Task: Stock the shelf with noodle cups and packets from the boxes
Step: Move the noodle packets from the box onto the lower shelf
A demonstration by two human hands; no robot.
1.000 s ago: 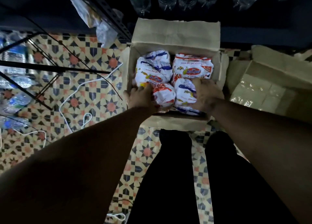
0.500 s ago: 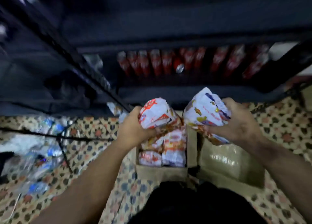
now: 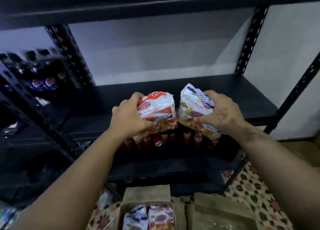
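Observation:
My left hand (image 3: 129, 118) grips a stack of red-and-white noodle packets (image 3: 156, 110). My right hand (image 3: 220, 111) grips a stack of blue-and-white noodle packets (image 3: 194, 105). Both stacks are held side by side in the air, just in front of a bare black shelf board (image 3: 233, 98). On the floor below, an open cardboard box (image 3: 149, 193) holds more packets (image 3: 149, 217).
Red cans (image 3: 164, 139) fill the shelf under the bare board. Dark cola bottles (image 3: 43, 82) stand in the rack to the left. Black perforated posts (image 3: 249, 40) frame the shelf. A second, closed box (image 3: 220, 214) lies right of the open one on the patterned floor.
Both hands lifted packet stacks out of the box and raised them to the level of the bare shelf. My view swung up from the floor to the shelving.

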